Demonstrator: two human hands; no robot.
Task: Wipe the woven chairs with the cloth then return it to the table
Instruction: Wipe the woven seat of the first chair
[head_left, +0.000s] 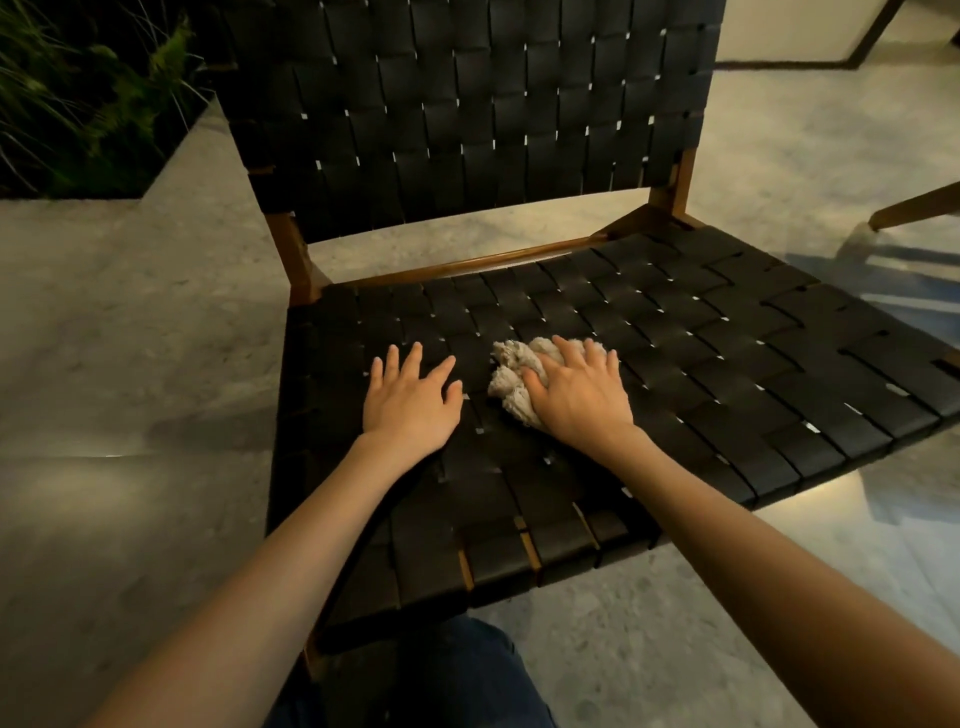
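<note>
Dim, warm light all round. A soft bright pool sits on the floor (88, 483) at the left edge, a harder glint at right under the woven seat (701, 364). Plants (78, 93) at upper left sink near black. Straight lines bow toward the edges; upper right looks smeared.

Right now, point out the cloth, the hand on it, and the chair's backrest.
cloth (511, 370), head view, its exposed bunched folds.
right hand (579, 395), head view, back of the hand.
backrest (467, 114), head view, centre of the weave.
</note>
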